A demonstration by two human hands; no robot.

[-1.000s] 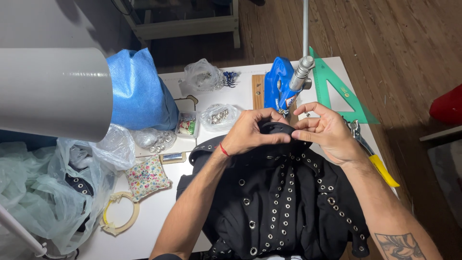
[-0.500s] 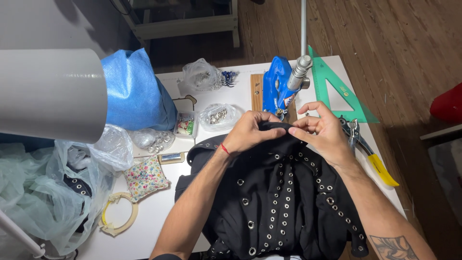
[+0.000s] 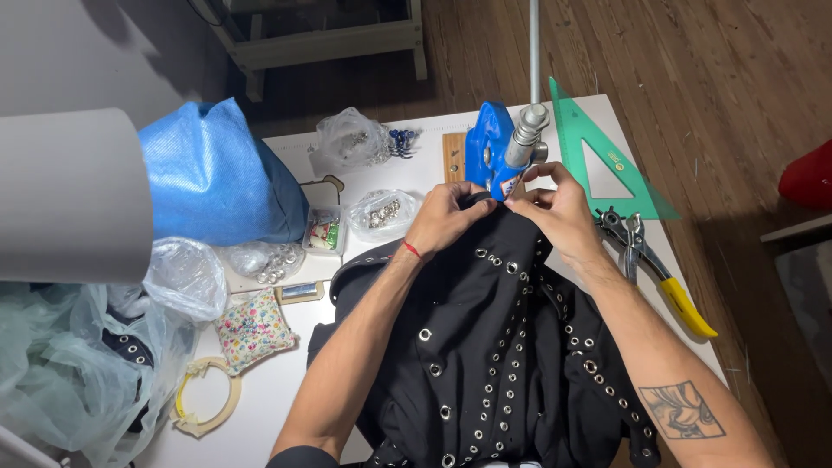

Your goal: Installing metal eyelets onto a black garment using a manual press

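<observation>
Hands meet at the far edge of a black garment (image 3: 485, 347) studded with rows of metal eyelets, which lies spread over the near half of a white table (image 3: 286, 381). The left hand (image 3: 446, 217) has its fingers curled down and pinched on the top fold of the cloth. The right hand (image 3: 555, 212) is just beside it, fingertips closed on the same fold, thumb and forefinger nipping the edge. Both hands hold that edge right at the base of a blue hand press (image 3: 487, 152), whose metal post (image 3: 523, 143) stands upright just above the knuckles.

A green plastic set square (image 3: 576, 139) lies flat to the right of the press, and pliers with yellow handles (image 3: 663, 277) rest near the right wrist, by the table's edge. Left of the hands sit clear bags of small metal parts (image 3: 381, 212), a big blue sack (image 3: 212, 178), a flowered pincushion (image 3: 253, 328) and a wooden embroidery hoop (image 3: 204, 403). Crumpled pale plastic (image 3: 61, 381) fills the near-left corner.
</observation>
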